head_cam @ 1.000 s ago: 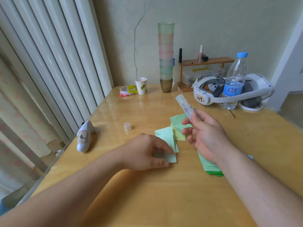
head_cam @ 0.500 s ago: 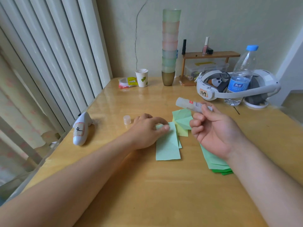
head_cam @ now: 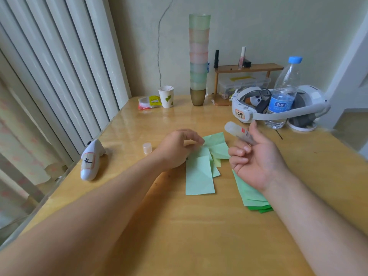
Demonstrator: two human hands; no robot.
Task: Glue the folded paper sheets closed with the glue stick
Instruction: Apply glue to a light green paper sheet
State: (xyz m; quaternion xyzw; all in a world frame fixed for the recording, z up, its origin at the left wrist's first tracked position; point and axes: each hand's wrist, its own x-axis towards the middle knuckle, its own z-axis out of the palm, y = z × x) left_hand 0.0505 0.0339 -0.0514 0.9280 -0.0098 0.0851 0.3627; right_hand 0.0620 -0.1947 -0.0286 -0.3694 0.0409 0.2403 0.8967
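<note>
On the worktop [head_cam: 179,226] ahead of us, we are working a light green folded sheet [head_cam: 199,176], which is lying flat between our two forearms. Our left hand [head_cam: 175,148] is curling over the sheet's far end, with its fingertips pinching or pressing at the upper fold; we are not able to tell whether the paper is actually nipped between them. Our right hand [head_cam: 256,162] is hovering just to the right, palm turned up, with the grip loosely closed around the glue stick [head_cam: 239,133], whose tip is pointing up and to the left, clear of any paper. Its cap [head_cam: 147,148] is standing off on the wood beside our left wrist. More creased sheets [head_cam: 217,145] are lying just beyond, and a stack of green papers [head_cam: 253,198] is sitting under our right wrist.

We are judging the risks from here. The hold on the stick is looking light, so it could be rolling out of our fingers as we turn it down. If the left hand is lifting too soon, the flap may be springing open before the glue takes. An uncapped tip brushing the neighbouring sheets could be sticking them together.
</note>
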